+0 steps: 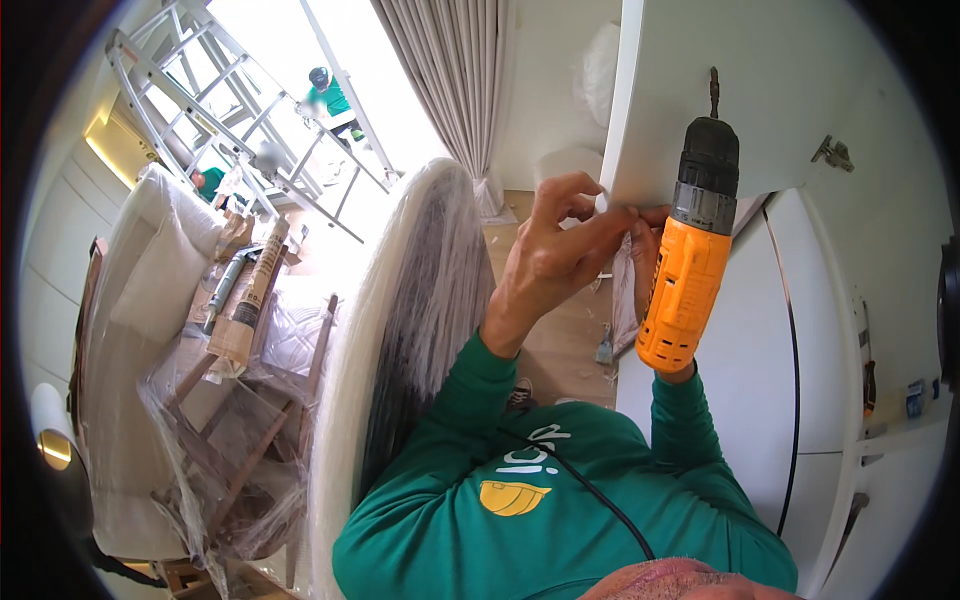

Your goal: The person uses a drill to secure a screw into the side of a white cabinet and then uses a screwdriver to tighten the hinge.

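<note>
My left hand (553, 248) is raised at the lower corner of a white door panel (665, 120), its fingers bent and pinched together. What they pinch, if anything, is too small to make out. My right hand (645, 262) is mostly hidden beneath an orange cordless drill (688, 280), closed around the part out of sight. Its fingertips show left of the drill, almost touching those of my left hand. The drill has a black chuck, and its bit (714, 92) points up and away, in front of the panel.
A plastic-wrapped chair back (405, 330) stands close on my left, beside more wrapped furniture (150, 370) carrying cardboard tubes (250, 295). White cabinet fronts (700, 400) and a metal hinge (833, 154) are on the right. A stepladder (200, 110) and co-workers (335, 98) appear far left.
</note>
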### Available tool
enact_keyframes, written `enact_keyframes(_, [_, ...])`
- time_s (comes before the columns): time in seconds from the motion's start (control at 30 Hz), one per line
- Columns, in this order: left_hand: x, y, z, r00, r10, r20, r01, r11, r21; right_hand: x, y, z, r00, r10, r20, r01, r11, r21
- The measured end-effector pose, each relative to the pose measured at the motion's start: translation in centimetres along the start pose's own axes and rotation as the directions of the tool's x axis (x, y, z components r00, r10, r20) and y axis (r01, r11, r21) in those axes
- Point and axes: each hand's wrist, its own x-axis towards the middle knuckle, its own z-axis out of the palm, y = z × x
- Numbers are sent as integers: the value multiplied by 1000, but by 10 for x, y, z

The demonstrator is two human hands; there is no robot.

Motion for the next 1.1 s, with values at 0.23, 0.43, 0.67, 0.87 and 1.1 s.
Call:
enact_keyframes(0.23, [-2, -15, 9, 994, 52, -94, -49, 998, 29, 3, 1, -2, 985, 173, -1, -165, 940, 298])
enact_keyframes(0.43, [-5, -20, 14, 987, 19, -159, -28, 998, -56, 3, 11, 0, 1000, 13, -20, -11, 998, 57])
enact_keyframes(0.67, [-6, -19, 17, 983, 7, -182, -16, 999, -44, -50, 14, -67, 988, 114, 103, -58, 896, -440])
enact_keyframes(0.87, [-7, -26, 21, 974, 10, -225, -15, 1000, -20, -43, -75, -133, 711, 562, 422, -655, 748, 106])
enact_keyframes(1.1, [-8, -28, 21, 971, -17, -240, 6, 999, -45, -25, -79, -121, 855, 251, 455, -189, 966, -177])
